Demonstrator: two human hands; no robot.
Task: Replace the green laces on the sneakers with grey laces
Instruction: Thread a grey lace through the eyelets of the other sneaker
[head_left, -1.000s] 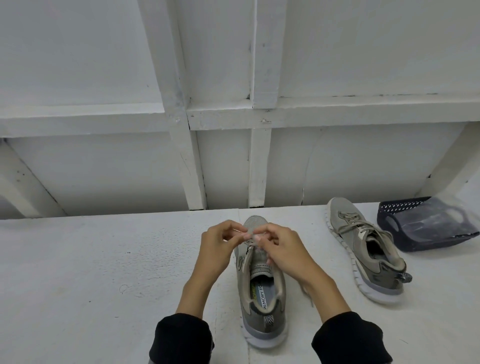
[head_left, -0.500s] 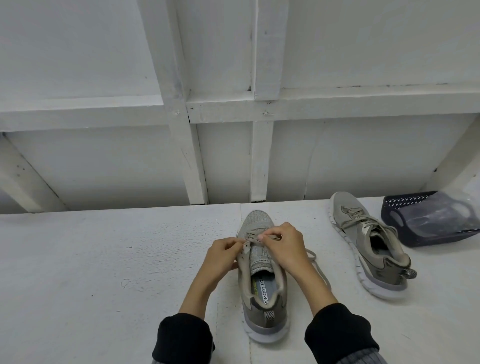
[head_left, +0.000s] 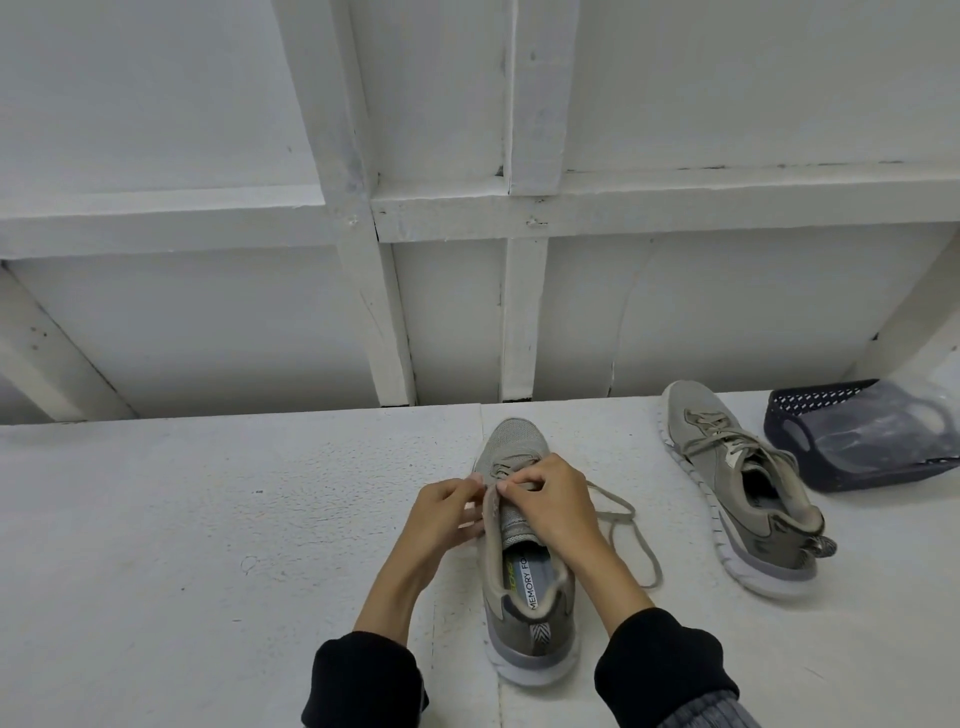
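Mesh sneaker (head_left: 524, 582) near surface's front edge, heel toward viewer. Left hand (head_left: 441, 514) and right hand (head_left: 550, 499) fingertips pinch flat woven lace (head_left: 623, 525) at eyelets.

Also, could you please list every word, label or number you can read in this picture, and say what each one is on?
"MEMORY FO": on the insole of the near sneaker; the rest is hidden under the tongue.
Yellow-green mark beside it on that insole: too blurred to read.
Far sneaker and basket: no readable text.

A single head-worn wide-angle view looks forward and down, close over the white surface (head_left: 208, 519) toward the wall.
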